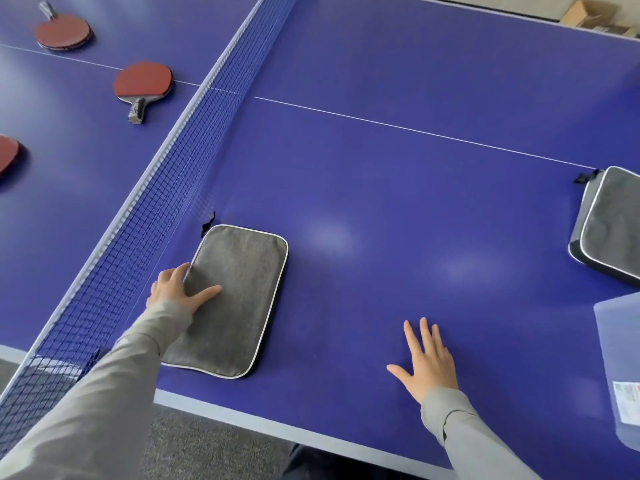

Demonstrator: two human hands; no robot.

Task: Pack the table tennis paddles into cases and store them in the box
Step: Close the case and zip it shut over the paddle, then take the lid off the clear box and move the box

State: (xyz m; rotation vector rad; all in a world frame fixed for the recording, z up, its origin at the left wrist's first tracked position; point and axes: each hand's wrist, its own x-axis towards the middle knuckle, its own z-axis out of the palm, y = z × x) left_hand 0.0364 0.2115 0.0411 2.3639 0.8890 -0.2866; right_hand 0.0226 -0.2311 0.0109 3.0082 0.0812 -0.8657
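A grey paddle case (239, 292) with white piping lies flat near the net on my side of the blue table. My left hand (176, 287) grips its left edge, thumb on top and fingers curled over the side by the net. My right hand (427, 358) hovers flat with spread fingers over bare table to the right of the case. A second grey case (609, 223) lies at the right edge. Across the net lie red paddles: one (143, 83) near the net, one (64, 29) at the far left, and one (7, 152) cut off by the frame.
The net (166, 188) runs diagonally between me and the paddles. A translucent plastic box (620, 358) with a label stands at the lower right. Cardboard boxes (588, 13) sit on the floor beyond the table. The table's near edge (277, 431) borders grey carpet.
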